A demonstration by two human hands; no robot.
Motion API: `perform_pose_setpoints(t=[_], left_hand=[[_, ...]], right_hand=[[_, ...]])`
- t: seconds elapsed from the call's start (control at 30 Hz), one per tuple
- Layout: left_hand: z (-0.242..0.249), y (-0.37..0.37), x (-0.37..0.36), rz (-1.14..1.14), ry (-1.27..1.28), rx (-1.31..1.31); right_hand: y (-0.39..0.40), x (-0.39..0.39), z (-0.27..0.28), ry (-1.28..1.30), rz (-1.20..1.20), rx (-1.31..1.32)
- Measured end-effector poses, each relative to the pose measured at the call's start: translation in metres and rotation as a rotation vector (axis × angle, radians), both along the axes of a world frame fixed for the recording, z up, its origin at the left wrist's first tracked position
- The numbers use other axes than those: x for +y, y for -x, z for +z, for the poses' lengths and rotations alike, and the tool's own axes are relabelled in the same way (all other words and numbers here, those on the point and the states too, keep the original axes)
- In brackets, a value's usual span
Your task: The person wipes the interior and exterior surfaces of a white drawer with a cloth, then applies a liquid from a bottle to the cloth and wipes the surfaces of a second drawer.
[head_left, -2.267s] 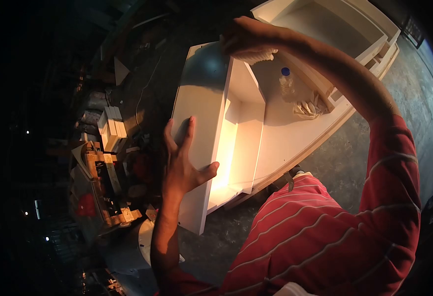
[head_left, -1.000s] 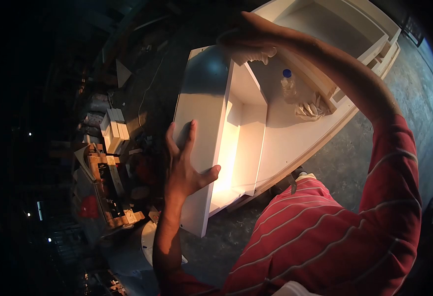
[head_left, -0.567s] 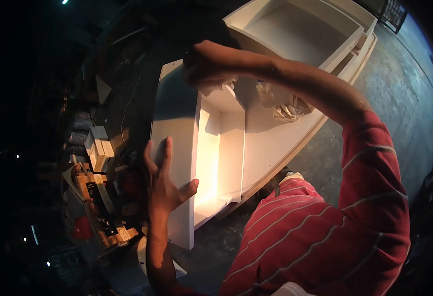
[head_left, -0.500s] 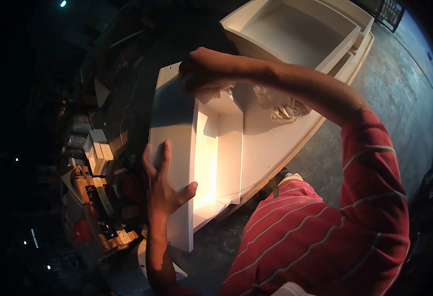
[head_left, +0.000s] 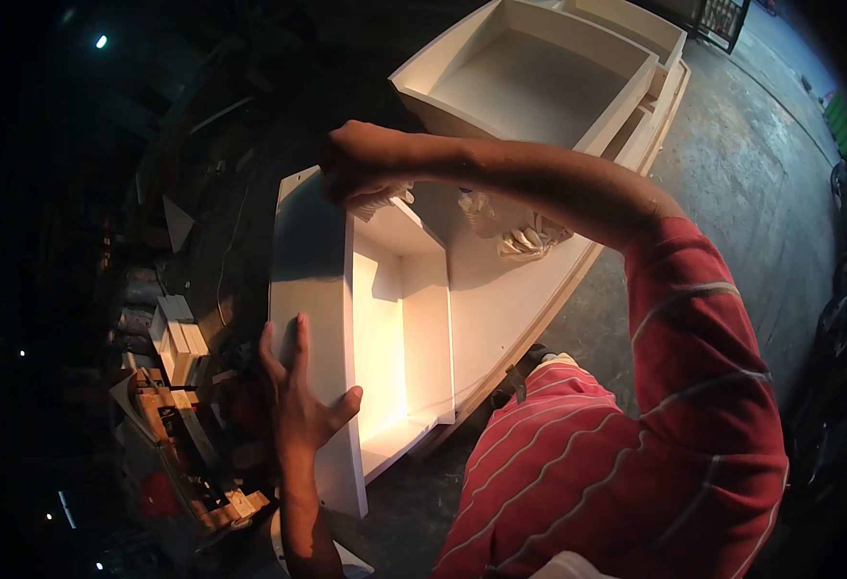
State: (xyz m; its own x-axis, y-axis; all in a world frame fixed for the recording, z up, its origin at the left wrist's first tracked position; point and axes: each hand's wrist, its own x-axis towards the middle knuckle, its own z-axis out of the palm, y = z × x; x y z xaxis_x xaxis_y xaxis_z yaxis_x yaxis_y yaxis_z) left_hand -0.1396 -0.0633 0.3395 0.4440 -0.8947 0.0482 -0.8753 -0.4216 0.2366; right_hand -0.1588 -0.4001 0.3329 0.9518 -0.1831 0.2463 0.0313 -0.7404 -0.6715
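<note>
A white drawer [head_left: 425, 318] stands on a white panel [head_left: 500, 309], its wide front board [head_left: 307, 299] facing left. My left hand [head_left: 309, 410] lies against the near part of that board, fingers spread and thumb by its edge. Reaching across from the right, my right hand [head_left: 354, 169] is closed at the board's far end. Whitish crumpled cloth [head_left: 382, 198] sticks out beneath it; the fingers themselves are in shadow. Beside the drawer, a crumpled whitish bundle [head_left: 531, 239] and a clear plastic item [head_left: 477, 212] rest on the panel.
A larger white drawer [head_left: 539, 77] sits at the panel's far end. On the left are a small stack of pale wooden pieces [head_left: 180, 340] and a wooden frame [head_left: 187, 434]. Concrete floor [head_left: 722, 145] extends on the right; a dark metal grate [head_left: 721, 21] stands far back.
The camera view has shifted, so the scene sits lower and further left. My right hand has moved slightly toward the board's far end. My left hand keeps its place on the board.
</note>
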Motion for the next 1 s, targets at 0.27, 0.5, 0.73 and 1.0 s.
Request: perform_pose_setpoints(t=[0.27,0.5,0.73,1.0], left_hand=[[-0.004,-0.003,0.001,-0.009,0.013,-0.005],[0.0,0.0,0.0,0.01,0.022,0.017],[-0.001,0.002,0.001,0.014,0.006,0.029],[-0.005,-0.004,0.003,-0.013,0.02,-0.031]], right_hand=[[-0.001,0.006,-0.004,0.03,-0.024,-0.045],[-0.001,-0.003,0.005,0.02,-0.109,0.004],[-0.003,-0.012,0.012,0.081,-0.091,0.112],[-0.006,-0.011,0.008,0.052,-0.079,0.078]])
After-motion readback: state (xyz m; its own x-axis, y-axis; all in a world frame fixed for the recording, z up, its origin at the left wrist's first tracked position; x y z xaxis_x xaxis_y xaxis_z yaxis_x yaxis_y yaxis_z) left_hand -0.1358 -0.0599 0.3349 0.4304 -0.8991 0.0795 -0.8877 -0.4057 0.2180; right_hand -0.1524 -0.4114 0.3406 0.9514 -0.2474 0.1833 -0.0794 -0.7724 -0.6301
